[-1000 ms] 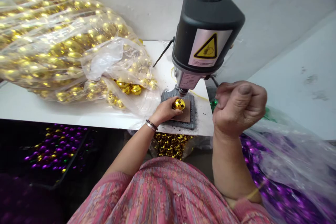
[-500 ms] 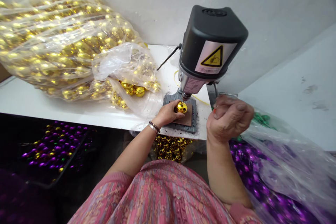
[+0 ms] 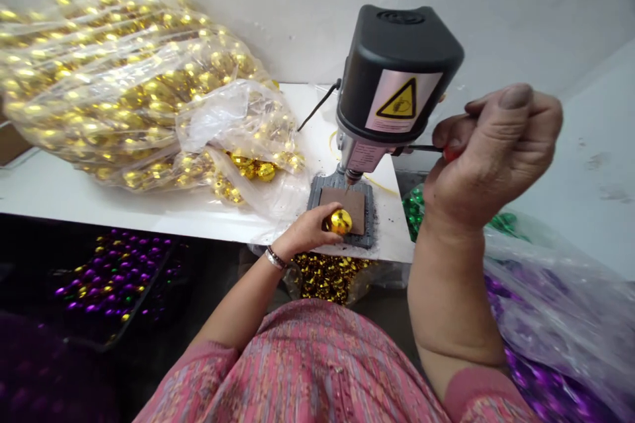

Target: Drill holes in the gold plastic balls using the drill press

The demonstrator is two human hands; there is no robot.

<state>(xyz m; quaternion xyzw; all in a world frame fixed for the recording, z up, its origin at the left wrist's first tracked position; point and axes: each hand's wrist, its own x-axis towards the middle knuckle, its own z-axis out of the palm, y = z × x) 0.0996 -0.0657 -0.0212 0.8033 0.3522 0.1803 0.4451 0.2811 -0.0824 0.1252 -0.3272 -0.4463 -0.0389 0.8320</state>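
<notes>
A small black bench drill [image 3: 397, 73] stands on the white table [image 3: 59, 192]. My left hand [image 3: 305, 231] pinches a shiny gold ball [image 3: 340, 221] at the near edge of the drill's grey base plate [image 3: 344, 201], clear of the drill bit [image 3: 351, 180]. My right hand [image 3: 489, 158] is raised beside the drill head, closed around the red knob of the feed lever [image 3: 449, 152].
A big clear plastic bag of gold balls [image 3: 124, 86] lies on the table to the left, its mouth open toward the drill. Below the table are a tray of purple balls [image 3: 109, 277], a bag of gold scraps [image 3: 322, 274], and a bag of purple and green balls [image 3: 536, 317] at the right.
My right hand has lifted the lever up from its low position, raising the drill bit. My left hand has drawn the gold ball back from under the bit toward me.
</notes>
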